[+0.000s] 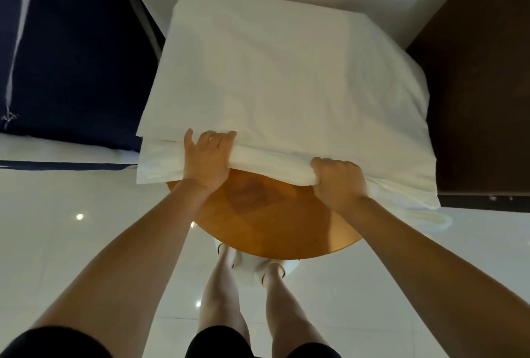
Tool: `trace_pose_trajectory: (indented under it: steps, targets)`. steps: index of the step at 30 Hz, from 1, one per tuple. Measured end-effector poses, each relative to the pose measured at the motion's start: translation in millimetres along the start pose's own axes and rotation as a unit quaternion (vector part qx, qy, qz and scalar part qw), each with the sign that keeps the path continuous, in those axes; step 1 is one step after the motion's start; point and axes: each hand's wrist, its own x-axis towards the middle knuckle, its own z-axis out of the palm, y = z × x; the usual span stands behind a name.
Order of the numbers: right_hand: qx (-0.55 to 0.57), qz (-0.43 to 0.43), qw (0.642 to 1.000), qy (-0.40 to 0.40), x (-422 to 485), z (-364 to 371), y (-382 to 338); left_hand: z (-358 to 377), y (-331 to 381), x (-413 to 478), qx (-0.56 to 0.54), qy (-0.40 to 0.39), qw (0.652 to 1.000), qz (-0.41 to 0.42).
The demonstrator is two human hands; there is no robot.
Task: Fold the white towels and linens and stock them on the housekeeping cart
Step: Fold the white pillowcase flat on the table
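One linen [286, 76], left hand [205, 158], right hand [339, 182] gripping

Your 2 bare forearms reach forward and angle slightly toward each other, wrists straight. Your left hand [208, 156] sits knuckles up, its 4 fingers curled over the near edge of the white linen [286, 85], thumb splayed out to the left. Your right hand [338, 182], nearer you and apart from the left, is balled knuckles up, fingers wrapped round the same rolled edge.

Hotel bedroom, navy-draped bed [71, 70], glossy tile floor [66, 243]
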Motion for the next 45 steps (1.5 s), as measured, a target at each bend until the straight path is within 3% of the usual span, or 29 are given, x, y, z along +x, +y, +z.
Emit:
trace_pose_trajectory:
  steps: [3,10,25,32,39,45]
  targets:
    - [0.004,0.002,1.0,-0.004,2,-2,-1,-2,-1,7,0.023,-0.052,0.998,0.003]
    - [0.026,0.029,0.999,-0.015,1,-12,3,-30,4,19,0.045,-0.077,0.995,0.038]
    - [0.002,-0.033,0.998,-0.055,-50,-100,3,-135,6,-35,0.025,-0.169,0.983,0.068]
    - [0.016,-0.048,0.998,-0.023,-45,-149,3,-193,-5,-21,0.03,-0.181,0.981,0.064]
    - [0.073,0.025,0.997,-0.029,-8,-150,27,-202,1,65,0.05,-0.217,0.968,0.116]
    - [0.123,0.117,0.985,-0.019,48,-126,58,-163,16,156,0.076,-0.25,0.954,0.149]
